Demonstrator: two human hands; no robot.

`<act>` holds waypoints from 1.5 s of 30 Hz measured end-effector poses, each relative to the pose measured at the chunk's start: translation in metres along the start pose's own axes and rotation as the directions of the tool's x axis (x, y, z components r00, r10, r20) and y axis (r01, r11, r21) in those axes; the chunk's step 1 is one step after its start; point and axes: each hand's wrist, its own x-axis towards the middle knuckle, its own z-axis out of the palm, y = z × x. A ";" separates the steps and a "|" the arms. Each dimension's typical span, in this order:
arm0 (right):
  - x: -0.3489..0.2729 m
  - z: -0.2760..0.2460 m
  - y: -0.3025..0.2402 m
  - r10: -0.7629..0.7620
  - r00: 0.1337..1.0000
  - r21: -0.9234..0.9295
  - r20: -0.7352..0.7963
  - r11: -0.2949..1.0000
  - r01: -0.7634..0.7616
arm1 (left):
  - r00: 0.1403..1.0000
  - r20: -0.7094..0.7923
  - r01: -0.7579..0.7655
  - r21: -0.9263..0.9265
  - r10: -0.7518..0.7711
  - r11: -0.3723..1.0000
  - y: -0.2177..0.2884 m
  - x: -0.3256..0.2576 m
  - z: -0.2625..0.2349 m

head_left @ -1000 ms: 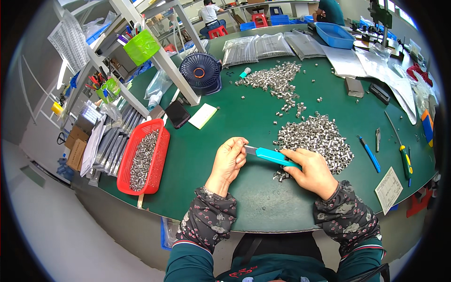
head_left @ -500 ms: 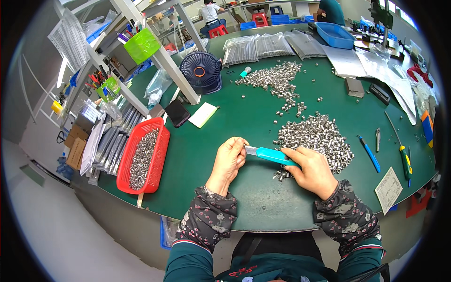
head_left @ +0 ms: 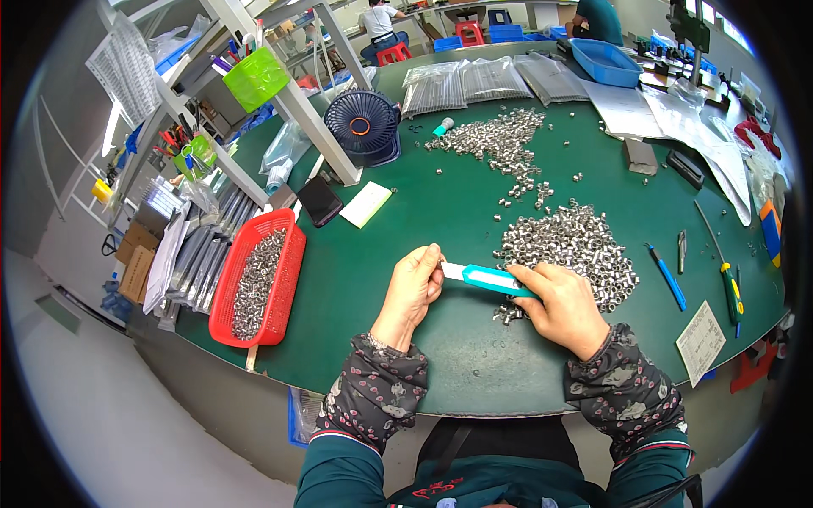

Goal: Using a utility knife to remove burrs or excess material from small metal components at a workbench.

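My right hand point(head_left: 561, 306) grips a turquoise box cutter point(head_left: 491, 279), its blade pointing left. The blade's tip reaches the pinched thumb and fingers of my left hand point(head_left: 412, 286). Whatever those fingers pinch is mostly hidden; only a tiny bit shows at the fingertips. Close by my right hand, a heap of small metal rings point(head_left: 572, 245) covers part of the green table point(head_left: 406, 220). More of these rings point(head_left: 500, 144) are spread farther back. Others fill a red plastic basket point(head_left: 292, 288) at the left.
A dark blue fan point(head_left: 362, 127) stands by the shelf post, near a phone point(head_left: 319, 201) and a yellow notepad point(head_left: 366, 206). To the right lie a blue pen-like tool point(head_left: 667, 278), a screwdriver point(head_left: 731, 292) and a paper card point(head_left: 700, 343). Two people sit at the back.
The box cutter's handle has rolled slightly, and its blade catches the light differently. Both hands stay almost in place.
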 end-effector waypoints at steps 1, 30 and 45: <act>0.000 0.000 0.000 -0.004 1.000 0.002 -0.003 1.000 0.004 | 1.000 -0.004 0.007 0.002 -0.007 1.000 0.000 0.000 0.000; 0.009 -0.003 0.010 0.041 0.946 0.188 -0.322 0.982 0.022 | 0.982 0.171 0.149 -0.405 -0.086 0.902 0.009 0.000 -0.004; 0.007 -0.006 0.000 0.002 0.956 0.211 -0.293 0.975 0.063 | 0.552 -0.406 -0.102 0.834 0.728 0.543 0.155 -0.058 -0.197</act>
